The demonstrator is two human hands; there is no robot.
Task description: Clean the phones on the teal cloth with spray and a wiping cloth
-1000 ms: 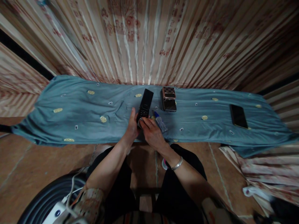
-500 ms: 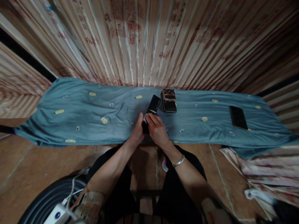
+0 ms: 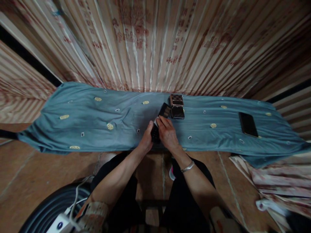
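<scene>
My left hand (image 3: 146,138) is closed round the side of a black flip phone (image 3: 165,110), which is unfolded over the near middle of the cloth-covered surface. Its upper half points away to the right, and dark keys show on the lower half between my hands. My right hand (image 3: 168,132) has its fingers bent over the phone near the hinge, pinching a small whitish piece (image 3: 156,121) that looks like cloth or tissue. Just beyond the right hand lies a half-folded phone (image 3: 177,105) with a brown checkered part, on or against another dark item.
A blue-green cloth (image 3: 126,129) with yellow and white prints covers the long surface. A dark phone or tablet (image 3: 248,124) lies at the right. Pleated curtains (image 3: 150,48) hang behind. Low on the left are a coiled black hose (image 3: 39,207) and a white power strip (image 3: 59,223).
The flip phone has turned so its keypad and the inside of its upper half show more. My right hand has shifted slightly right and down. The view has moved a little.
</scene>
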